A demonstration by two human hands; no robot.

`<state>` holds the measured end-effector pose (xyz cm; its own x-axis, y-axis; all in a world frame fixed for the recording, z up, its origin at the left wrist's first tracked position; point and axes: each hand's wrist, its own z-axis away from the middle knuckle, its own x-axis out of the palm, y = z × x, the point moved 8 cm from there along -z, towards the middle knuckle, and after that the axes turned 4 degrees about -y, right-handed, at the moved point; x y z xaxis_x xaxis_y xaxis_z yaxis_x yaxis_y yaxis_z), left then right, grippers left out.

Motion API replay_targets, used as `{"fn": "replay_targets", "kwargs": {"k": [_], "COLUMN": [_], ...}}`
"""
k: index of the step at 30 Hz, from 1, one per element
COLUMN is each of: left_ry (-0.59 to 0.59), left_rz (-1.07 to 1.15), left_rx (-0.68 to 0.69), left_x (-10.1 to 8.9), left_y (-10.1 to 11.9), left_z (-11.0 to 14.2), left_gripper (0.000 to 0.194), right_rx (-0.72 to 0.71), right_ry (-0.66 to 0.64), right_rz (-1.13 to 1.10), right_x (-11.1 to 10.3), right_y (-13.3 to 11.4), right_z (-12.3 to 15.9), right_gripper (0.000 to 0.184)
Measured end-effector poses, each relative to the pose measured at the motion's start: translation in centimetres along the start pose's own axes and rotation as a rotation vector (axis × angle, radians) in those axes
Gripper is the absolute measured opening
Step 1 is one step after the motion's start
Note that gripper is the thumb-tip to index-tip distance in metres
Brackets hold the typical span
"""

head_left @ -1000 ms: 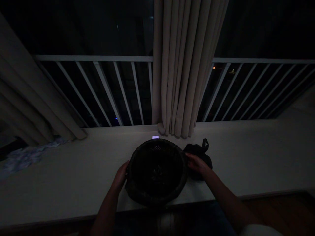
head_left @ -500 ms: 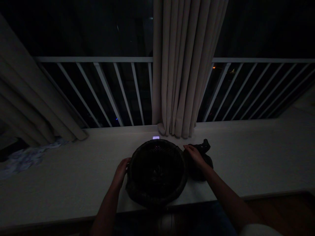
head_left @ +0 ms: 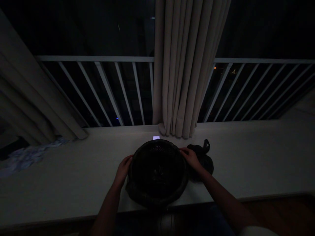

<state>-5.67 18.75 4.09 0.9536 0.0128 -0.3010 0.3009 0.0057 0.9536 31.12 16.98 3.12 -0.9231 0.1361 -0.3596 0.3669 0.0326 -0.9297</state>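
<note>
In the dim head view, a round dark mesh waste bin [head_left: 157, 175] stands at the front of the pale ledge, its open top facing me. Black plastic, seemingly a bag liner [head_left: 140, 196], folds over its rim; small holes show in the inner back wall. My left hand [head_left: 123, 168] is closed on the rim at the left side. On the opposite side, my right hand [head_left: 190, 158] pinches the upper right rim. A knotted black plastic bag [head_left: 206, 164] sits just right of the bin, partly hidden behind my right hand and forearm.
Behind the bin lies a small lit screen or label [head_left: 156, 138] on the pale ledge [head_left: 246, 157]. A beige curtain [head_left: 182, 82] hangs beyond it, before white railings [head_left: 123, 88] and a dark window. Patterned cloth [head_left: 31, 154] lies at the left under another curtain [head_left: 29, 91].
My right hand has moved left, from over the knotted bag onto the bin's rim. My left hand has shifted slightly up and right along the rim. More mesh shows inside the back wall.
</note>
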Motion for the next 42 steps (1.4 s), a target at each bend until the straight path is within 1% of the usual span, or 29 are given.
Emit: {"fn": "replay_targets", "kwargs": {"k": [3,6,7,10,13,16,19,22,26,28,31,35,37,39,40,42], "left_ry": [0.017,0.047,0.052,0.036,-0.027,-0.092,-0.127,-0.146,-0.163,-0.174,-0.189,-0.205,-0.215,-0.223,-0.227,-0.229], "left_rz": [-0.011,-0.067,-0.087,-0.126,-0.163,-0.194,-0.210,-0.207,-0.195,-0.187,-0.178,-0.174,-0.180,-0.191,-0.198,-0.216], "left_rx": [-0.008,-0.010,-0.002,0.043,0.075,0.092,0.105,0.103,0.090,0.084,0.079,0.065,0.055,0.047,0.043,0.031], "left_x": [-0.4,-0.9,-0.9,-0.2,1.2,2.5,2.9,2.9,3.1,3.4,4.2,5.0,5.1,5.0,5.0,4.8], "left_y": [-0.2,0.2,0.5,1.7,2.6,2.9,2.9,2.7,2.8,2.8,2.9,2.8,2.8,2.8,2.9,2.9], "left_z": [-0.1,-1.1,-1.6,-3.4,-4.9,-5.7,-5.8,-5.7,-5.5,-5.4,-5.0,-4.5,-4.3,-4.2,-4.3,-4.6], "left_gripper": [0.052,0.060,0.061,0.057,0.049,0.038,0.031,0.032,0.033,0.031,0.030,0.033,0.034,0.035,0.036,0.039], "right_rx": [0.018,-0.026,-0.044,-0.072,-0.086,-0.129,-0.122,-0.091,-0.095,-0.094,-0.077,-0.068,-0.066,-0.093,-0.119,-0.179], "right_ry": [0.005,0.067,0.069,-0.001,-0.082,-0.110,-0.122,-0.146,-0.158,-0.150,-0.132,-0.157,-0.180,-0.206,-0.225,-0.279], "right_rz": [0.009,0.070,0.090,0.195,0.378,0.497,0.505,0.478,0.483,0.498,0.489,0.532,0.607,0.667,0.682,0.684], "right_x": [-0.4,-1.4,-1.4,-0.4,1.2,2.3,2.4,2.3,2.0,1.7,1.1,0.4,0.3,0.7,1.1,2.4], "right_y": [0.3,-0.7,-1.2,-2.7,-3.8,-4.2,-3.8,-3.3,-3.3,-3.2,-2.7,-2.5,-2.9,-3.7,-4.3,-5.5], "right_z": [-0.2,-1.0,-1.4,-2.9,-3.8,-3.9,-3.8,-3.7,-3.7,-3.5,-3.0,-2.4,-2.4,-2.7,-3.0,-3.6], "right_gripper": [0.036,0.032,0.030,0.027,0.026,0.017,0.017,0.019,0.016,0.017,0.023,0.024,0.029,0.040,0.044,0.046]}}
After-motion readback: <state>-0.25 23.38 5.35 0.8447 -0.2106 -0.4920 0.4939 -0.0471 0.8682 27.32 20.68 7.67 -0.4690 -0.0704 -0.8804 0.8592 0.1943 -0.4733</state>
